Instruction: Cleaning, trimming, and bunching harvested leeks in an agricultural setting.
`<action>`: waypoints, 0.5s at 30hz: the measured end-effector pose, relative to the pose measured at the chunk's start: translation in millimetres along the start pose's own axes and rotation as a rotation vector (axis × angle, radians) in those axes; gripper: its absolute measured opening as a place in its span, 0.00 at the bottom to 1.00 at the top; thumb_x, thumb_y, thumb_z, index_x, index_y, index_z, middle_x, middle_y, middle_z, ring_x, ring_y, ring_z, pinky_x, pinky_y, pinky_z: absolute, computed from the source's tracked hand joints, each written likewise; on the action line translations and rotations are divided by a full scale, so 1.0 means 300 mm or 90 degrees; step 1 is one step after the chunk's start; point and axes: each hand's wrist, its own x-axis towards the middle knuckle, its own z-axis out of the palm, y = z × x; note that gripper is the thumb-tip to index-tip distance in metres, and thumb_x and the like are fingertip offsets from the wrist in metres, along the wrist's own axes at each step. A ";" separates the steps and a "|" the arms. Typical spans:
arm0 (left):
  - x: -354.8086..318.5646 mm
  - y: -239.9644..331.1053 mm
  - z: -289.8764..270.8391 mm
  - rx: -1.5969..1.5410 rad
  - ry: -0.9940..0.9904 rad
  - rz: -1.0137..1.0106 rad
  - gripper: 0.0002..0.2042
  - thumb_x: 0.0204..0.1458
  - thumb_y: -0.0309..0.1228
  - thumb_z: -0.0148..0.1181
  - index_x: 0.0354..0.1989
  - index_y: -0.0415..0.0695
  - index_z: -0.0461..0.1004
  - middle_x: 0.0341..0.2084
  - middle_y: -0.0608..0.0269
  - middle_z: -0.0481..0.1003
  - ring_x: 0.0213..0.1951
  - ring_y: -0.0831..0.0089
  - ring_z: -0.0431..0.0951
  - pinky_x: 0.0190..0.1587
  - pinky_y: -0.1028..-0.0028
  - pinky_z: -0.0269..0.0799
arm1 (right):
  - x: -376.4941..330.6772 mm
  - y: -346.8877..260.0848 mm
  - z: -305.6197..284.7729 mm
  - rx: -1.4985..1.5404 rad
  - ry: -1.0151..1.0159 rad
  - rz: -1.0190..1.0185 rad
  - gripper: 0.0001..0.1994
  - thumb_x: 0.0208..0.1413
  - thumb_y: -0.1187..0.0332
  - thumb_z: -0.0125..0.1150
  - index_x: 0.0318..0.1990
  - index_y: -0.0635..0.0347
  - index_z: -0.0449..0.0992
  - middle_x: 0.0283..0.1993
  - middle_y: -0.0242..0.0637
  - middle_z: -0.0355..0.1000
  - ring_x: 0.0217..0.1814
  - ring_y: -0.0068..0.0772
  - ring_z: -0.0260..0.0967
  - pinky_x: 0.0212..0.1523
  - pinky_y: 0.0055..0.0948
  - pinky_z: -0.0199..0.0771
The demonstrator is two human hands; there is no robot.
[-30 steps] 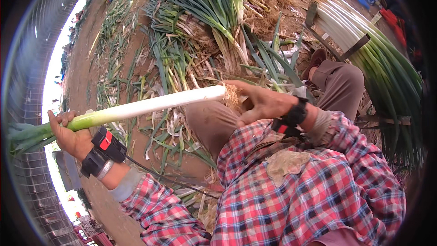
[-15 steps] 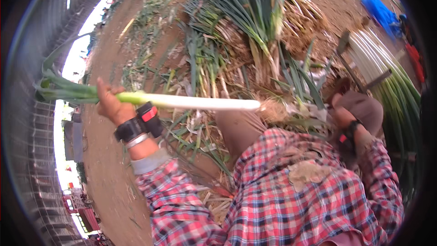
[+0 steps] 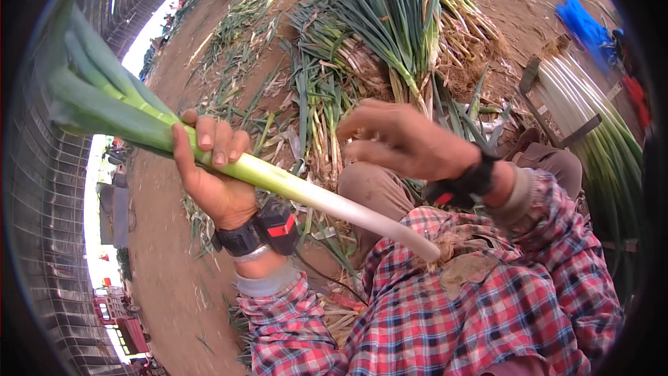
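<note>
Leek: slants down rightward
Left hand: wrapped round its green neck
Right hand: empty, half-curled — near white shaft, apart

Under everything we see bare brown ground, and on it rests a tall heap of leeks, roots and leaves still on. Left of the heap we find cut leaves strewn widely; just nearer to us than the heap lie loose leeks. Right of it we see crumpled blue plastic and, closer to us, a metal rack bearing white-shafted leeks; its feet are hidden, so it probably stands on the soil.
</note>
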 end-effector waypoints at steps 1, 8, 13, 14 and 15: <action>0.005 -0.020 0.010 -0.022 -0.012 -0.024 0.12 0.63 0.36 0.51 0.44 0.40 0.66 0.22 0.71 0.62 0.20 0.83 0.60 0.26 0.78 0.60 | 0.032 -0.013 0.037 0.009 0.017 -0.023 0.10 0.59 0.67 0.60 0.42 0.64 0.73 0.36 0.41 0.70 0.35 0.37 0.70 0.35 0.33 0.70; 0.005 -0.098 0.052 -0.038 0.014 -0.085 0.14 0.63 0.37 0.51 0.48 0.37 0.67 0.23 0.70 0.62 0.19 0.83 0.59 0.25 0.78 0.59 | 0.047 -0.038 0.121 0.089 0.080 -0.029 0.07 0.57 0.69 0.60 0.35 0.64 0.71 0.30 0.40 0.70 0.31 0.36 0.68 0.33 0.34 0.67; 0.018 -0.125 0.048 -0.115 -0.092 -0.114 0.15 0.63 0.37 0.51 0.48 0.37 0.67 0.22 0.70 0.61 0.19 0.83 0.58 0.25 0.79 0.59 | -0.005 0.080 0.094 0.128 0.165 0.198 0.10 0.60 0.67 0.58 0.34 0.65 0.71 0.25 0.35 0.66 0.27 0.22 0.60 0.27 0.30 0.63; 0.020 -0.130 0.046 -0.115 -0.092 -0.116 0.15 0.63 0.37 0.51 0.48 0.37 0.67 0.22 0.70 0.61 0.19 0.83 0.58 0.25 0.79 0.59 | -0.005 0.041 0.095 0.128 0.166 0.199 0.10 0.60 0.67 0.58 0.34 0.65 0.71 0.25 0.35 0.66 0.27 0.22 0.60 0.27 0.30 0.63; 0.020 -0.135 0.044 -0.110 -0.083 -0.116 0.15 0.63 0.37 0.51 0.48 0.37 0.66 0.22 0.70 0.61 0.18 0.83 0.58 0.24 0.79 0.59 | -0.006 -0.010 0.099 0.152 0.125 0.155 0.11 0.60 0.65 0.59 0.34 0.65 0.71 0.25 0.35 0.66 0.27 0.23 0.60 0.27 0.31 0.62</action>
